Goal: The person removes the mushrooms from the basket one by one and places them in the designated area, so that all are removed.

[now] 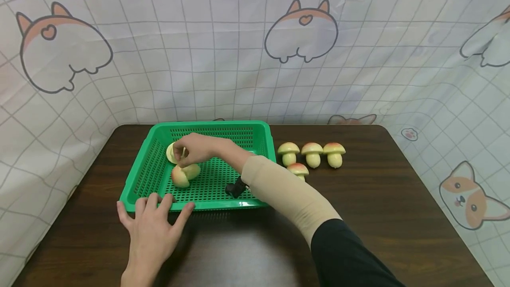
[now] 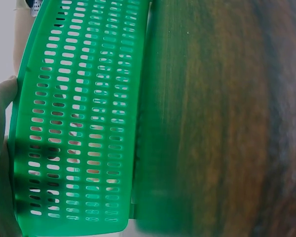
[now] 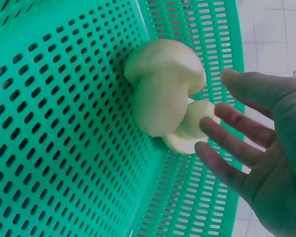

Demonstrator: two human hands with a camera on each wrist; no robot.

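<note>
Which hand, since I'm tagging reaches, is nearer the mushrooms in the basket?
Right. The right hand reaches over the basket, its fingertips right by the mushrooms; the left hand is farther off, on the near rim by the left corner.

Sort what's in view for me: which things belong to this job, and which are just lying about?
Likely part of the job:
green basket, left hand on its rim
two toy mushrooms inside, right hand at them
four more mushrooms beside the basket

Probably just surroundings:
dark table underneath
printed cloth behind
</note>
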